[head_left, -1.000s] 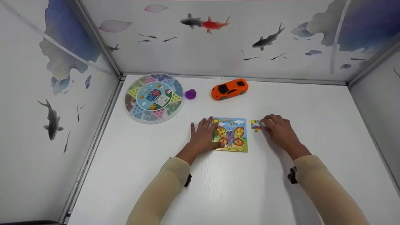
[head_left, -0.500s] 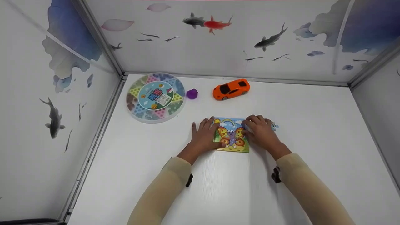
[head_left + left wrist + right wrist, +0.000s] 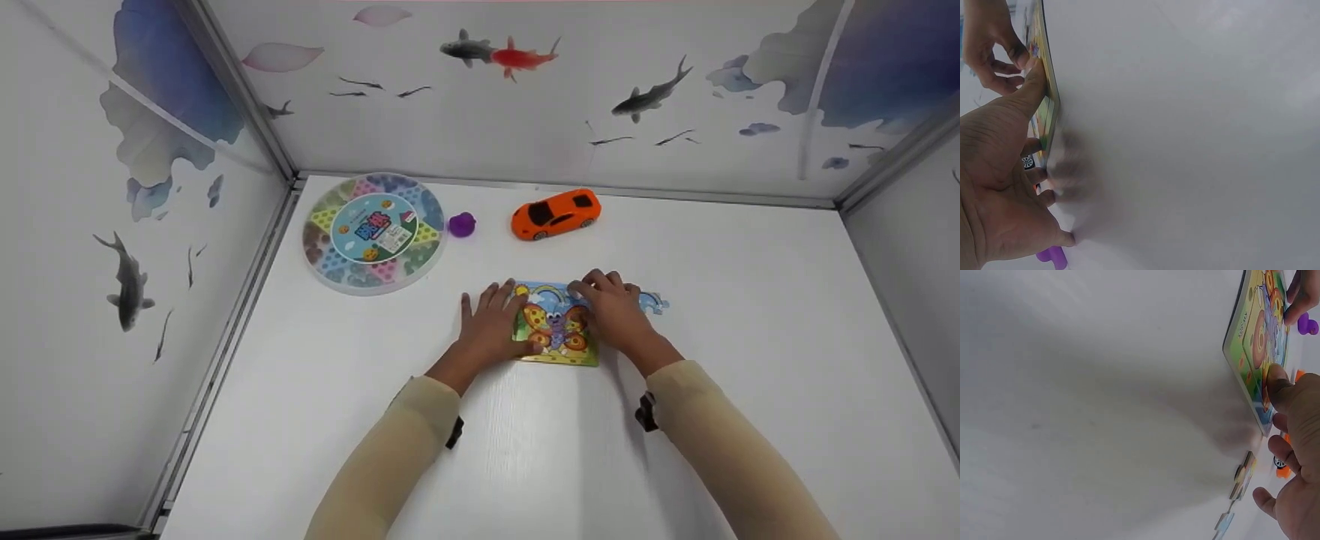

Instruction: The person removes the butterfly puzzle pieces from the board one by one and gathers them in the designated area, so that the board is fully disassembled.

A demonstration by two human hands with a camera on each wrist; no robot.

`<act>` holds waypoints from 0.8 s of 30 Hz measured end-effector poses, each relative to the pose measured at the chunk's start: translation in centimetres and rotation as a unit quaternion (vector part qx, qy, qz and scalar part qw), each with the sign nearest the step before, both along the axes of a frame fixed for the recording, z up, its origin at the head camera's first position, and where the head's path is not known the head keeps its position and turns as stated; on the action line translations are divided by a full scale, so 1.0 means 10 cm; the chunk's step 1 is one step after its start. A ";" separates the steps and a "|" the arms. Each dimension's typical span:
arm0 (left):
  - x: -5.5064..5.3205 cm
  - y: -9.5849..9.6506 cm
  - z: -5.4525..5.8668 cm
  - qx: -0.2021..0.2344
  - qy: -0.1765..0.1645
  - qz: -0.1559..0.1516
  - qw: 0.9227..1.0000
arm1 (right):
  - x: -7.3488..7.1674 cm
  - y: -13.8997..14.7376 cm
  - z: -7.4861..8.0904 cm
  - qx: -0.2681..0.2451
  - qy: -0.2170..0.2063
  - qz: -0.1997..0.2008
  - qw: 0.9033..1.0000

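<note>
A square butterfly jigsaw puzzle (image 3: 553,352) lies flat on the white table. My left hand (image 3: 489,328) steadies its left side, fingers spread and thumb resting on its lower left part. With bent fingers and thumb, my right hand (image 3: 616,311) pinches at the upper right part of the picture. In the right wrist view, its thumb (image 3: 1279,385) presses on the puzzle's face, and its other fingers partly hide the corner. To the right of the puzzle lie loose jigsaw pieces (image 3: 654,302), light blue with a bit of rainbow, partly behind my right hand.
Beyond the puzzle stand an orange toy car (image 3: 556,215) and a small purple toy duck (image 3: 462,224). A round Chinese checkers box (image 3: 322,277) lies at the back left. Printed wall panels (image 3: 540,112) bound the table behind and at both sides.
My right hand has moved left, from the loose pieces onto the puzzle's upper right part, uncovering a light blue piece on the table. My left hand has stayed on the puzzle.
</note>
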State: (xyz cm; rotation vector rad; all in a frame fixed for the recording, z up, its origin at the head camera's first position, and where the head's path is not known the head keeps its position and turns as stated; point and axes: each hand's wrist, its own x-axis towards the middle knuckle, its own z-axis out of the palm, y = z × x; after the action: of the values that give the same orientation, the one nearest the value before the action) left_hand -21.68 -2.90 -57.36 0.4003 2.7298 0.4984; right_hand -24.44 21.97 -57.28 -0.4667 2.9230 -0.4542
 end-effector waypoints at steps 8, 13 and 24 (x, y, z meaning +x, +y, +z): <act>0.00 0.00 0.00 -0.001 -0.001 -0.002 1.000 | -0.07 -0.06 0.05 0.023 -0.026 -0.003 0.999; -0.01 -0.01 0.00 0.005 0.000 -0.003 1.000 | -0.09 -0.06 0.05 0.023 -0.028 -0.003 0.999; -0.02 0.00 -0.02 -0.001 0.000 0.001 1.000 | -0.09 -0.06 0.01 0.014 -0.017 0.003 1.000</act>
State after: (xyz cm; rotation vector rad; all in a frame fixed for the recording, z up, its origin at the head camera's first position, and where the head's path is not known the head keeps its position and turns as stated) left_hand -21.84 -2.90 -57.56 0.3979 2.7313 0.4956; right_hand -25.32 21.36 -57.21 -0.4602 2.8910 -0.4146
